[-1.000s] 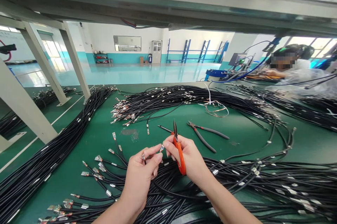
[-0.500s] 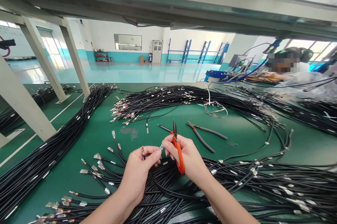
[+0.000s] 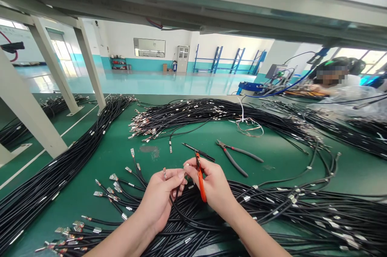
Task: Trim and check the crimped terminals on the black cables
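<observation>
Cable end at the fingertips, one among many

Clock directions run from where the hands meet. There, a small metal connector (image 3: 187, 165) is mostly covered by fingertips. The left hand (image 3: 163, 188) has a narrow grip, pinching that cable end; a second connector (image 3: 165, 173) pokes up between its fingers. The right hand (image 3: 216, 180) has its thumb and forefinger at the same end, with orange-handled snips (image 3: 201, 182) tucked into its grip.

This end looks mid-step. Between eight and nine o'clock, loose connector ends (image 3: 114, 177) fan over the green tabletop (image 3: 115, 148), apparently left to handle, though finished ones cannot be told from unfinished. At twelve o'clock lies a far cable bundle (image 3: 187, 112), perhaps done or waiting; I cannot tell which. Grey-handled diagonal cutters (image 3: 238, 153) lie between two and three o'clock, out of both hands
</observation>
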### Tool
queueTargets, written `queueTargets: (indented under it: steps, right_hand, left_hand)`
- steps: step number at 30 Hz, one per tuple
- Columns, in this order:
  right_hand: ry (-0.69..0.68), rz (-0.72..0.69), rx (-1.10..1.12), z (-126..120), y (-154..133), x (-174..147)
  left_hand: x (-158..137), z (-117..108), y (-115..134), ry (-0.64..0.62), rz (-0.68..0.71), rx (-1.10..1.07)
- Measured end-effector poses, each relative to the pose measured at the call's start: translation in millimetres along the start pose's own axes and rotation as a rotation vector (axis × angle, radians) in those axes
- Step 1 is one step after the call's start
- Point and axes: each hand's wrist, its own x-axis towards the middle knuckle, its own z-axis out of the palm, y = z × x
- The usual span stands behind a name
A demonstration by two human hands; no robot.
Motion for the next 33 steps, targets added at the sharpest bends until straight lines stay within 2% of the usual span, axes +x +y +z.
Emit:
queueTargets:
  steps: [4,8,11,16,19,21,24,27,30,33]
  right_hand:
    - [-0.018,0.029,0.062,1,3,0]
    - [-0.035,0.134,0.18,0,4,2]
    - [0.001,0.169,0.068,-2,4,4]
    - [-0.023,0.119,-0.231,-3,5,4]
    - [-0.032,0.105,-0.234,-1,3,3]
    - [-0.028,0.103,-0.149,0,-1,2]
    - [-0.014,0.087,-0.022,3,-9,-2]
    - [-0.009,0.081,0.026,7,-15,-6]
    - [0.021,0.086,-0.147,12,-15,-9]
    - [0.043,0.044,-0.35,16,-11,-10]
  left_hand:
    - [-1,0,0,-0.004,-0.009,-0.006]
    - [0,0,0,0.012,0.018,-0.035]
    - [4,-2,2,0.064,0.036,-0.06]
    - [8,-7,5,0.101,0.072,-0.121]
    - [8,-7,5,0.137,0.086,-0.096]
    - [7,-5,5,0.164,0.112,-0.032]
    - [2,1,3,0.187,0.177,0.173]
    - [-3,7,1,0.149,0.239,0.391]
    - [-5,10,-1,0.087,0.302,0.469]
    - [-5,10,-2,0.081,0.298,0.449]
